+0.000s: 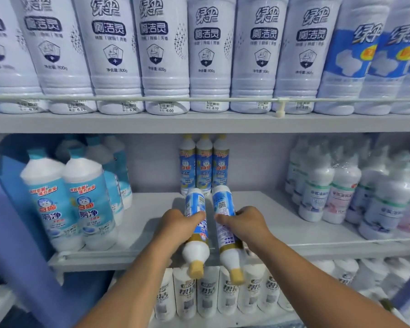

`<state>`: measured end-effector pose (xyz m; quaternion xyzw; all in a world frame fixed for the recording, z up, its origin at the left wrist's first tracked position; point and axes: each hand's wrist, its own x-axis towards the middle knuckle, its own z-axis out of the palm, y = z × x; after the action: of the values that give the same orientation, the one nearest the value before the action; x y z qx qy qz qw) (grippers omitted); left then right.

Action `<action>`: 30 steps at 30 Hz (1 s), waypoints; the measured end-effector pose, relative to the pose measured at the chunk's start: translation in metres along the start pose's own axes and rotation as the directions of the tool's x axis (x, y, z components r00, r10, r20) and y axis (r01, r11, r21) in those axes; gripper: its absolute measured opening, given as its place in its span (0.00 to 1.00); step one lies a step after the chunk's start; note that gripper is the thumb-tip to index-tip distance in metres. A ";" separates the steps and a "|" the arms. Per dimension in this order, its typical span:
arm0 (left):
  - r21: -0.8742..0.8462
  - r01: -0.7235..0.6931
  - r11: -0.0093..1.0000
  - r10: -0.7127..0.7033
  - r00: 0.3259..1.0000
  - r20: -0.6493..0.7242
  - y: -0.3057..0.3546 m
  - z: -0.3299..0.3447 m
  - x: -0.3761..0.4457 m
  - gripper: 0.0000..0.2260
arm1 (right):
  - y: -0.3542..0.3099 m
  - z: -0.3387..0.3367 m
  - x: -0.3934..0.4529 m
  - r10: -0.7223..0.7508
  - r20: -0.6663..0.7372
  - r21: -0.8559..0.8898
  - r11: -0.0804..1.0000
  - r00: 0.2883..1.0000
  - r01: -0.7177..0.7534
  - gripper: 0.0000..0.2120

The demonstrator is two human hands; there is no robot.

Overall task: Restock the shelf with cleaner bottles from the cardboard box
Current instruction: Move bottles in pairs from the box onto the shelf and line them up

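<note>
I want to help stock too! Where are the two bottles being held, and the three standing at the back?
Left-hand bottle [195,223], head view, on its blue label.
Right-hand bottle [223,207], head view, on its label beside the code square.
Three back bottles [204,166], head view, on the middle bottle's label.

Bright, even bluish light; wide-angle bending and blur toward edges.

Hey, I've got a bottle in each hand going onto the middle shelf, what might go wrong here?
1. Both gold-capped white bottles, in the left hand and right hand, go in base first and tilted; they may tip when released.
2. Their bases point at the three upright gold-capped bottles at the back; a hard push could topple those.
3. The two held bottles sit close together and might knock each other.
</note>
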<state>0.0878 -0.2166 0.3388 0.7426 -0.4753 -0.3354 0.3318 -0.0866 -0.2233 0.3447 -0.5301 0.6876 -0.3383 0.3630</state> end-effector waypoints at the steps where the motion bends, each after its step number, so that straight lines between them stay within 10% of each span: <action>1: 0.024 0.010 1.000 -0.010 1.000 0.001 -0.002 0.002 0.003 0.22 | 0.001 0.002 0.003 0.014 0.004 -0.006 1.000 1.000 -0.014 0.22; 11: 0.287 -0.089 0.954 0.075 0.995 0.059 -0.004 0.000 0.014 0.25 | 0.000 0.013 0.016 0.055 0.086 -0.198 0.980 0.995 -0.037 0.25; 15: 0.375 -0.270 0.887 0.258 0.963 0.083 -0.010 -0.003 0.016 0.17 | 0.010 0.015 0.019 -0.149 0.103 -0.205 0.964 0.983 0.167 0.21; 17: 0.248 -0.503 0.828 0.478 0.864 0.159 -0.025 -0.010 0.017 0.11 | 0.021 0.008 0.015 -0.347 0.132 -0.105 0.926 0.928 0.362 0.12; 21: 0.215 -0.760 0.613 0.677 0.646 0.352 -0.067 -0.026 0.009 0.27 | 0.057 -0.012 0.003 -0.567 0.352 -0.049 0.783 0.745 0.620 0.26; 25: 0.339 -0.811 0.476 0.712 0.582 0.392 -0.079 -0.029 0.002 0.35 | 0.082 -0.020 0.001 -0.702 0.463 -0.293 0.455 0.542 0.841 0.34; 30: 0.358 -0.830 0.427 0.795 0.534 0.289 -0.075 -0.020 0.000 0.35 | 0.075 -0.008 -0.003 -0.804 0.353 -0.212 0.428 0.478 0.878 0.32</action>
<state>0.1399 -0.1886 0.2889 0.4627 -0.8496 -0.0406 0.2499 -0.1296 -0.2035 0.2852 -0.8906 0.3381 -0.2854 0.1050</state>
